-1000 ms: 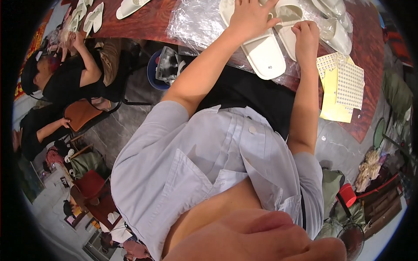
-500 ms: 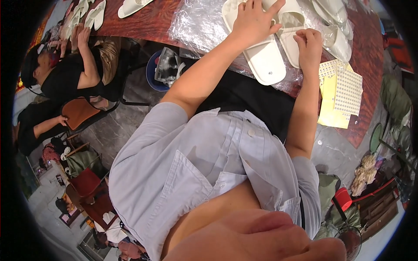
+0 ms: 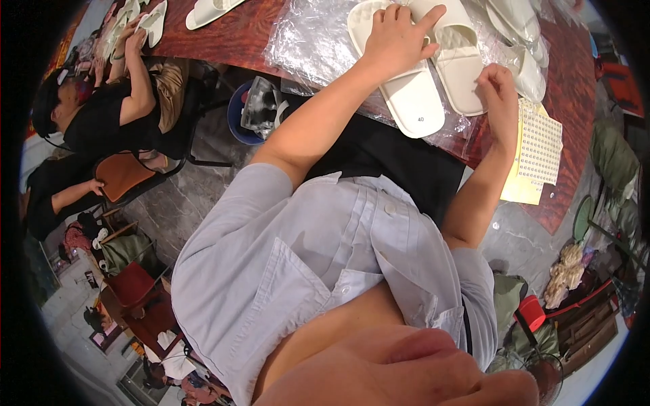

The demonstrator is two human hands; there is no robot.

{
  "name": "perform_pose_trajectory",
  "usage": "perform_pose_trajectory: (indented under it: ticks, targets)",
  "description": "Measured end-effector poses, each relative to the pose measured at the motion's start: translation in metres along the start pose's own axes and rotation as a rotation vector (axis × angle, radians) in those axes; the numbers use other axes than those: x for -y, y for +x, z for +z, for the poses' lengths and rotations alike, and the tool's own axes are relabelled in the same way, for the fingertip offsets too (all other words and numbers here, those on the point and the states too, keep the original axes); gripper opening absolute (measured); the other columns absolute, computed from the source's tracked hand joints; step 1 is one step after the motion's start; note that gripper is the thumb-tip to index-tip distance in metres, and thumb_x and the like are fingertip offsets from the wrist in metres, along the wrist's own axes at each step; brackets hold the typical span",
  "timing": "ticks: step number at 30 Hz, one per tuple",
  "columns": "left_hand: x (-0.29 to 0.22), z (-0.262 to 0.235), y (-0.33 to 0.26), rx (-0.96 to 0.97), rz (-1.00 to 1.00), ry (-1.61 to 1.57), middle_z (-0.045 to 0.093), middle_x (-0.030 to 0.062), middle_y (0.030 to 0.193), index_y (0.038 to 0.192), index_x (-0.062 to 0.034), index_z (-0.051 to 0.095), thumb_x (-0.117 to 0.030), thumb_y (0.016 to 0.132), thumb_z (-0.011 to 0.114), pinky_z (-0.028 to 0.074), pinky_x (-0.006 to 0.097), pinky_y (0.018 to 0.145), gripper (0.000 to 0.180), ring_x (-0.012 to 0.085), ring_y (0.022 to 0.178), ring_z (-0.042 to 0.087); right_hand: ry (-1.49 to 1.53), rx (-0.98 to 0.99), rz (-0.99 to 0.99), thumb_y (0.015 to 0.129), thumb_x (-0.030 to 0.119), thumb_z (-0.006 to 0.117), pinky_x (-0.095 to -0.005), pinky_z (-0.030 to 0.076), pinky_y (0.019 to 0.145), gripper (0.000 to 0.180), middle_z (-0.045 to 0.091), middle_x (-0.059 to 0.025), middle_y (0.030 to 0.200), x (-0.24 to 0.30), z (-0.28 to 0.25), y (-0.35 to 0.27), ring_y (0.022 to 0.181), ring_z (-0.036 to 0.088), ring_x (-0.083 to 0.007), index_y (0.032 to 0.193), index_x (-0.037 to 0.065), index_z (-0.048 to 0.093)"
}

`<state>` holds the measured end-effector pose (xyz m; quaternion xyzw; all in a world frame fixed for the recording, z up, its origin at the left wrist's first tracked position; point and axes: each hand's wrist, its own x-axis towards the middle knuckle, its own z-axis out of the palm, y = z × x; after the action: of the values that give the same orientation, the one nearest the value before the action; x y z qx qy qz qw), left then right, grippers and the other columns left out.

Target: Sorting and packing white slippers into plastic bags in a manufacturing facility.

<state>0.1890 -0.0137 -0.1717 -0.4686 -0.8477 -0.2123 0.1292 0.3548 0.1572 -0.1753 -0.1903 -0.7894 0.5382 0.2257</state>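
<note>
Two cream slippers lie side by side on the table. On the left slipper (image 3: pixel 414 103) a small dark printed mark shows near its end. My left hand (image 3: pixel 398 42) rests across that slipper's upper part, fingers spread, with the index finger and thumb reaching toward the right slipper (image 3: pixel 458 80). Just beside the right slipper's edge is my right hand (image 3: pixel 500 95), its fingers curled together; whatever they may pinch is too small to make out. Below and right of that hand lie sticker sheets (image 3: pixel 542 145) printed with rows of small marks, over yellow backing paper (image 3: pixel 520 187).
Clear plastic bags (image 3: pixel 305 40) spread under and left of the slippers. More bagged slippers (image 3: pixel 521 34) lie at the right on the red-brown wooden table (image 3: pixel 572 101). A blue bin (image 3: pixel 244 115) stands on the floor. At left, another person (image 3: pixel 101 101) handles slippers.
My right hand has moved down and a little right, off the right slipper, with its fingers curled more. The left hand stays on the left slipper. The co-worker's hands have shifted.
</note>
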Motion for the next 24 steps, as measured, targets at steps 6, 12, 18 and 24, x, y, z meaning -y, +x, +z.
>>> perform_pose_trajectory:
  ticks: [6,12,18,24]
  targets:
    - [-0.003,-0.003,0.002,0.029,-0.018,-0.011,0.054,0.0227,0.116,0.151,-0.014,0.037,-0.03,0.086,0.067,0.04,0.05,0.096,0.074,0.0365,0.111,0.049,-0.31,0.167,-0.05,0.086,0.002,0.065,-0.0335,0.046,0.085,0.006,0.051,-0.0123,0.109,0.01,-0.011,-0.019,0.098,0.054,-0.0249,0.089,-0.002,0.061]
    - [-0.002,-0.004,0.0,-0.007,0.01,-0.011,0.055,0.0222,0.116,0.151,-0.0146,0.038,-0.03,0.086,0.066,0.039,0.049,0.096,0.072,0.0358,0.112,0.049,-0.536,0.019,-0.239,0.084,-0.001,0.066,-0.0327,0.046,0.082,0.009,0.052,-0.0129,0.11,-0.009,-0.003,-0.022,0.095,0.053,-0.0233,0.091,-0.003,0.061]
    - [-0.002,-0.004,0.001,0.012,-0.006,-0.011,0.055,0.0221,0.115,0.151,-0.0155,0.039,-0.029,0.085,0.067,0.04,0.049,0.096,0.073,0.0354,0.111,0.05,-0.36,-0.06,-0.074,0.078,-0.003,0.072,-0.0343,0.046,0.084,0.019,0.056,-0.0123,0.105,-0.003,-0.002,-0.024,0.094,0.058,-0.026,0.095,-0.002,0.063]
    - [-0.002,-0.002,0.002,0.002,0.002,-0.024,0.055,0.0209,0.114,0.15,-0.0153,0.039,-0.03,0.084,0.068,0.04,0.049,0.095,0.073,0.0346,0.11,0.05,-0.131,-0.139,-0.007,0.076,-0.001,0.075,-0.0301,0.045,0.081,0.022,0.058,-0.0074,0.099,-0.018,-0.009,-0.025,0.09,0.056,-0.0193,0.095,0.002,0.064]
